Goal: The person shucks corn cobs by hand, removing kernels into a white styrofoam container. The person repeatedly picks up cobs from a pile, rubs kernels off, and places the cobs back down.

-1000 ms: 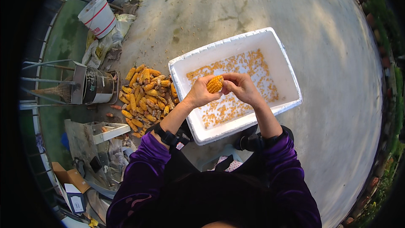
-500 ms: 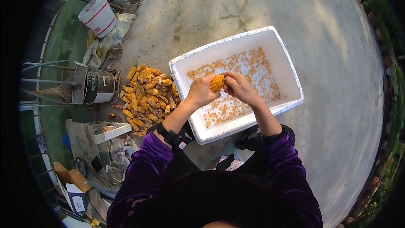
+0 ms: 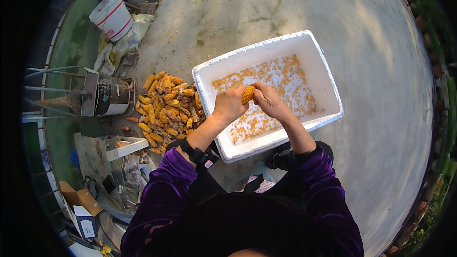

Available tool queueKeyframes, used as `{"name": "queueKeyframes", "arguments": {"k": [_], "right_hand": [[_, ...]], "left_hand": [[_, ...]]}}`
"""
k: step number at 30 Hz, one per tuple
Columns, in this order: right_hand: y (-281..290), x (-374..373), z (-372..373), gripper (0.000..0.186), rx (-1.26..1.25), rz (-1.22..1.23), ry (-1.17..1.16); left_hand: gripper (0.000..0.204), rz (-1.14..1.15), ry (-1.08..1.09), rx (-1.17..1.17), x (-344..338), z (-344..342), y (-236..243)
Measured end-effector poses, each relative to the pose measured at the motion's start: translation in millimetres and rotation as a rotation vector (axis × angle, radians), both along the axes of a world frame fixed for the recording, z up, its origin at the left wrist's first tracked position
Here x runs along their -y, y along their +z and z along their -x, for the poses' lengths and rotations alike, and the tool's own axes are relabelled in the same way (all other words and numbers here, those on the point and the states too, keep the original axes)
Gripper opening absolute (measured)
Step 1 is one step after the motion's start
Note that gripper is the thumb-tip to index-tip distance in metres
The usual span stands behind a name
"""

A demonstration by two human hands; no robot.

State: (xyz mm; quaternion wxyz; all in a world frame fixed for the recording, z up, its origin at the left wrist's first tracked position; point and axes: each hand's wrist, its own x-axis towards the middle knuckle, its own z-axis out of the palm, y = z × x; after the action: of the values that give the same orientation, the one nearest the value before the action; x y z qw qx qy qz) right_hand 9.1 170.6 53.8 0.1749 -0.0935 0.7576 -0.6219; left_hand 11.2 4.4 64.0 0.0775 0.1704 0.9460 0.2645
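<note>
Between my two hands is a yellow corn cob [image 3: 247,94], held over a white foam box [image 3: 266,43]. My left hand [image 3: 230,103] is closed round one side of the cob. From the other side, my right hand [image 3: 268,99] grips it with bent fingers, its thumb and fingertips partly hidden. Loose corn kernels [image 3: 290,74] lie scattered over the box's white bottom, below both hands. Left of the box, a heap of corn cobs [image 3: 166,107] rests on the ground, some with dark or bare patches.
At the far left stand a white bucket with red bands [image 3: 112,16] and a dark metal drum [image 3: 112,95]. Nearer, a grey scoop-like panel [image 3: 93,157] and an opened cardboard box [image 3: 81,200] lie among clutter. Concrete ground [image 3: 376,114] stretches to the right.
My hands have shifted slightly on the cob, and the cob has turned a little, with less of it showing between them. The box and the heap look the same.
</note>
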Motion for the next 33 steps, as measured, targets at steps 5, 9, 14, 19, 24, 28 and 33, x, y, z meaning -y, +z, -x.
{"name": "queueKeyframes", "arguments": {"k": [5, 9, 14, 19, 24, 28, 33], "right_hand": [[-11.1, 5.8, -2.8, 0.021, -0.197, -0.255, -0.017], [-31.8, 7.8, -4.6, 0.019, -0.385, -0.434, -0.07], [-19.7, -3.9, 4.2, 0.02, 0.118, 0.203, -0.078], [10.6, -15.6, 6.2, 0.025, 0.281, 0.323, 0.058], [1.6, -5.4, 1.9, 0.023, -0.079, 0.0, 0.055], [-15.0, -0.8, -2.6, 0.024, -0.112, -0.059, -0.047], [12.1, -9.2, 3.7, 0.021, 0.178, 0.199, -0.009]], "left_hand": [[0.033, 0.066, -0.043, -0.073, 1.5, -3.7, -6.9], [0.03, 0.019, -0.028, -0.026, -0.5, -3.5, -11.7], [0.024, -0.46, 0.031, 0.281, 1.3, 5.6, -11.3], [0.02, -0.684, 0.08, 0.716, 3.5, 9.5, 6.2], [0.022, -0.499, -0.01, 0.503, 5.7, 7.1, -5.7], [0.02, -0.469, -0.004, 0.451, 2.9, 6.5, -9.4], [0.023, -0.711, 0.079, 0.736, 1.5, 9.0, 6.9]]}}
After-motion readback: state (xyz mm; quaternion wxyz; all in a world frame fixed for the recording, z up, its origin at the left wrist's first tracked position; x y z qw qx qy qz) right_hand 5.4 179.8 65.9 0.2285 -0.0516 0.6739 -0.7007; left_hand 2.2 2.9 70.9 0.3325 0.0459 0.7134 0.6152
